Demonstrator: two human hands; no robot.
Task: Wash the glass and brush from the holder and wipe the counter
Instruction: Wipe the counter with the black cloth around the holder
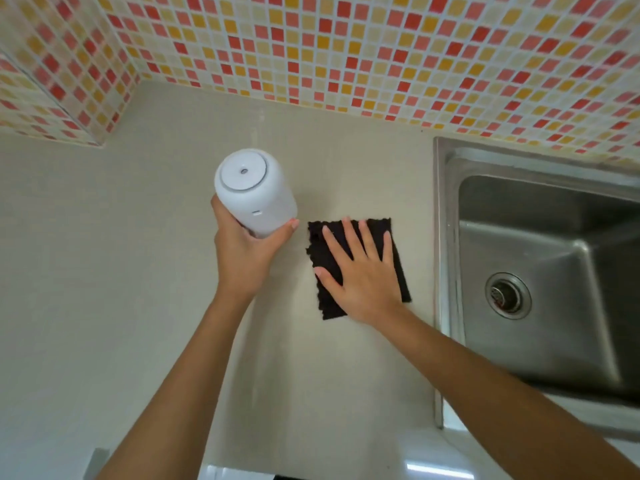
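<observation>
1. We see the left hand (242, 252) wrapped round the lower part of a white canister (254, 192), thumb on one side and fingers curled on the other, so that grip is closed firmly on it.
2. The canister tilts away from us, its round lid with a small centre hole facing up; whether its base touches the counter (121, 271) we cannot tell.
3. Over to the right hand (360, 278): it lies flat, fingers straight and spread, pressing down on a black cloth (398, 271).
4. The cloth is spread on the counter, just beside the canister and near the sink (540, 271), its ragged edge showing on the left side.
5. The steel sink sits at the right, its drain (507, 295) visible in the basin floor.
6. Behind it all runs a mosaic wall (346, 46) of red, orange and cream tiles, turning a corner at the left.
7. Both forearms reach in from the bottom edge, bare, the left one crossing the pale counter.
</observation>
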